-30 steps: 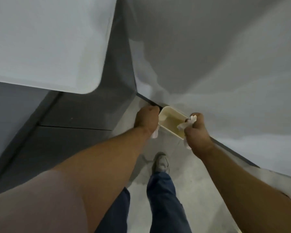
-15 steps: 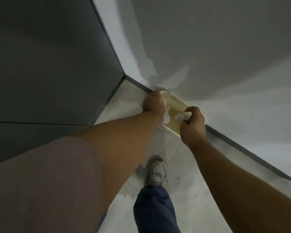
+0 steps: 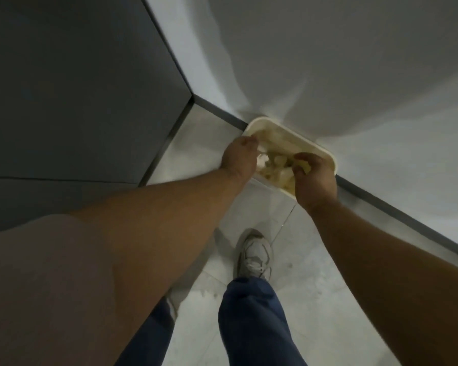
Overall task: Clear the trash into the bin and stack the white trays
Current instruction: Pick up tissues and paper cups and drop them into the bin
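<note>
A cream rectangular bin (image 3: 325, 151) stands on the floor against the white wall, its top open. Crumpled pale paper trash (image 3: 275, 165) lies in its mouth between my hands. My left hand (image 3: 238, 158) hovers over the bin's left rim with fingers curled, and a white scrap of paper (image 3: 261, 161) shows at its fingertips. Over the near right rim, my right hand (image 3: 315, 180) has its fingers pinched on a yellowish crumpled piece (image 3: 306, 168). No white tray is in view.
A dark grey panel (image 3: 77, 101) forms the wall on the left and meets the white wall (image 3: 354, 62) in a corner just left of the bin. My feet (image 3: 254, 256) stand on pale floor tiles directly in front of the bin.
The view has swung away from the white table top and down towards the bin. Both hands have come lower over the bin's opening, and crumpled paper now shows inside it.
</note>
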`<state>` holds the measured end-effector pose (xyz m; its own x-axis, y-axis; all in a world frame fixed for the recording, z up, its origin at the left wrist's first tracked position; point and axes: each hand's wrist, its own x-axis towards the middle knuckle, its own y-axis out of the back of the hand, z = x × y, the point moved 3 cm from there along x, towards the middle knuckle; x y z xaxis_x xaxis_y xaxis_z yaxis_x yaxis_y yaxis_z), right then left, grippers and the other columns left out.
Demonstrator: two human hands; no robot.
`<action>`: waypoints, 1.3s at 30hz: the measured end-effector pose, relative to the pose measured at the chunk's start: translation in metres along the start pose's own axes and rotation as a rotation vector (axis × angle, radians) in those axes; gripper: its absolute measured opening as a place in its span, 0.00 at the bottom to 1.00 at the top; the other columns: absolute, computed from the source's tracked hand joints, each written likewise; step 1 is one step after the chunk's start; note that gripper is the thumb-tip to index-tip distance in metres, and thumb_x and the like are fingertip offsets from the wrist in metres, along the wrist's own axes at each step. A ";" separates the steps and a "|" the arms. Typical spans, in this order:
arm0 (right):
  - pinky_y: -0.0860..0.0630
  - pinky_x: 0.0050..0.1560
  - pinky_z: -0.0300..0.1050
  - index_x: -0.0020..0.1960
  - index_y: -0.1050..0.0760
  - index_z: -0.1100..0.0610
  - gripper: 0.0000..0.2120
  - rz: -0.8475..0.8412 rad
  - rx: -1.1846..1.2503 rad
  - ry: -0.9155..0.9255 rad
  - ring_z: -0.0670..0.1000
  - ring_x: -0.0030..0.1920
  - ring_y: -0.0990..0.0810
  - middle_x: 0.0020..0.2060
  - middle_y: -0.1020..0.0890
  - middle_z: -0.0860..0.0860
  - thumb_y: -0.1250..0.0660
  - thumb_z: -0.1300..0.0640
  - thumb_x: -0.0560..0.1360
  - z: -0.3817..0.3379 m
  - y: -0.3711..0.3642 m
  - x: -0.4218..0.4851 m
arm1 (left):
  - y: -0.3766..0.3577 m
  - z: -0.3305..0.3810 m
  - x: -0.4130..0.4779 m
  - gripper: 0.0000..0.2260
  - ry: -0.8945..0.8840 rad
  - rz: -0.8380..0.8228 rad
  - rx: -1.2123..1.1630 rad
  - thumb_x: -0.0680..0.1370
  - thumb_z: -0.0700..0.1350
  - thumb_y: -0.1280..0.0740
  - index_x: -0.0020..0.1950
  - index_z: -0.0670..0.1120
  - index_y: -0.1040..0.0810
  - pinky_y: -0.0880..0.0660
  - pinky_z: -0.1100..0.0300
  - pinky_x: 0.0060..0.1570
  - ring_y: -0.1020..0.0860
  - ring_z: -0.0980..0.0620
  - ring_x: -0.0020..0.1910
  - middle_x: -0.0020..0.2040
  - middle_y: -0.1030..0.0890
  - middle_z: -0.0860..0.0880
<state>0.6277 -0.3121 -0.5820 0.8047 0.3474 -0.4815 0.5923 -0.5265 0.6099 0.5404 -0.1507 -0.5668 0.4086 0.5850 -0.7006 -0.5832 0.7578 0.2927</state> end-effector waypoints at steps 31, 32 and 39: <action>0.29 0.41 0.23 0.49 0.19 0.46 0.03 -0.284 0.235 0.863 0.34 0.46 0.20 0.43 0.17 0.34 0.31 0.53 0.80 -0.583 0.215 -0.392 | 0.453 0.222 -0.513 0.06 -0.512 0.676 -0.059 0.80 0.45 0.31 0.43 0.48 0.18 0.26 0.60 0.39 0.23 0.58 0.35 0.39 0.16 0.47; 0.29 0.43 0.25 0.49 0.18 0.46 0.03 -0.299 0.227 0.882 0.34 0.46 0.20 0.43 0.16 0.35 0.31 0.53 0.80 -0.593 0.211 -0.400 | 0.470 0.216 -0.520 0.06 -0.492 0.721 -0.080 0.80 0.45 0.31 0.44 0.47 0.18 0.26 0.60 0.40 0.23 0.58 0.36 0.39 0.16 0.47; 0.27 0.48 0.32 0.46 0.20 0.45 0.06 -0.375 0.116 0.984 0.39 0.47 0.19 0.43 0.16 0.39 0.31 0.55 0.79 -0.647 0.150 -0.449 | 0.558 0.161 -0.553 0.04 -0.396 0.914 -0.159 0.78 0.46 0.31 0.45 0.53 0.18 0.28 0.71 0.36 0.21 0.58 0.39 0.41 0.16 0.53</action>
<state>0.3824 -0.0449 0.1330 0.2809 0.9513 0.1268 0.8440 -0.3078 0.4393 0.1018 -0.0044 0.0885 -0.0551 0.9982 0.0243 -0.8645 -0.0599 0.4991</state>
